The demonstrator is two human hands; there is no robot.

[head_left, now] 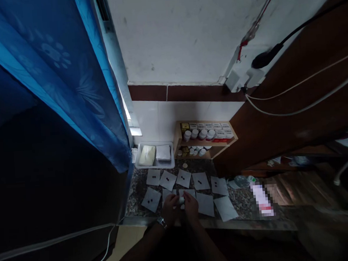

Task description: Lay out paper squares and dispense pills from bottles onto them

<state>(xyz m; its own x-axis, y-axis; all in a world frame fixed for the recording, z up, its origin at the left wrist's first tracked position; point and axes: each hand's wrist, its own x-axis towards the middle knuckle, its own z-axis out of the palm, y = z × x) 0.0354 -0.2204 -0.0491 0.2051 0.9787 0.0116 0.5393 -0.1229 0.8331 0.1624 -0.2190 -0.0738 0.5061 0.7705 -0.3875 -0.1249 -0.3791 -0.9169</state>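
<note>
Both hands are over the front of the counter, close together. My left hand [170, 208], with a wristwatch [161, 222] on its wrist, is closed around a small white bottle [181, 200]. Against the bottle's other end, my right hand [191, 205] has its fingers drawn together; what they hold is hidden. Paper squares lie in two rows around them. Those at the back, such as one paper square [186, 175], carry small dark pills [167, 179], as does the front-left paper [155, 195]. Two front-right papers [205, 209] are bare. Beyond them rests a round, pale cap [185, 166].
A clear tray [156, 167] with stacked paper and a yellowish packet stands at the back left. Beside it is a wooden shelf [222, 143] of bottles and boxes. A blue curtain [102, 123] hangs left; a plastic bottle [241, 181] lies right.
</note>
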